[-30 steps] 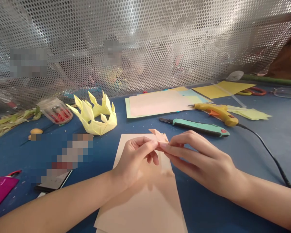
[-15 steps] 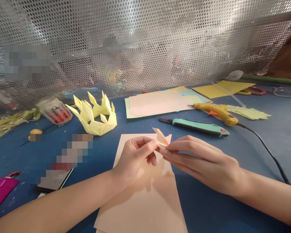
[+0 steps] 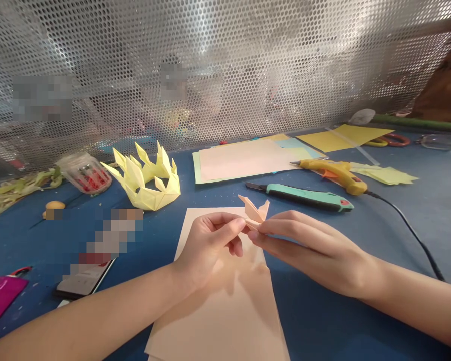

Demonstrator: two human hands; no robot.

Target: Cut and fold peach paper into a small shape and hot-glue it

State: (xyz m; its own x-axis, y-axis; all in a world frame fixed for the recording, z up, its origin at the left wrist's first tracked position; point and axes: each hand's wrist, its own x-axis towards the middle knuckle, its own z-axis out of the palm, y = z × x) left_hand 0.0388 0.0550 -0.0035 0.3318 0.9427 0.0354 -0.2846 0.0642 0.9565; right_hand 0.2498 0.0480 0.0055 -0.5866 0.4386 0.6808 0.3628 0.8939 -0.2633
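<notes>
A small piece of folded peach paper (image 3: 256, 211) is pinched between my two hands, its pointed flaps sticking up. My left hand (image 3: 214, 240) grips its left end between thumb and forefinger. On the other side, my right hand (image 3: 311, 245) holds the right end with thumb and fingers, the fingers stretched out together. Beneath both hands lies a stack of peach paper sheets (image 3: 218, 321). A yellow folded-paper crown (image 3: 154, 195) stands to the left, beyond my left hand. The lower part of the folded piece is hidden by my fingers.
Beyond my right hand lie a green utility knife (image 3: 308, 196) and a yellow glue gun (image 3: 346, 175) with its cord. Coloured sheets (image 3: 240, 160) lie behind. At left are a phone (image 3: 86, 283), a clear container (image 3: 84, 173) and a magenta packet (image 3: 3, 301). Perforated metal mesh (image 3: 225, 65) rises at the back.
The flaps of the folded peach paper have spread wider apart and show more above my right fingers. Both hands stay in nearly the same place.
</notes>
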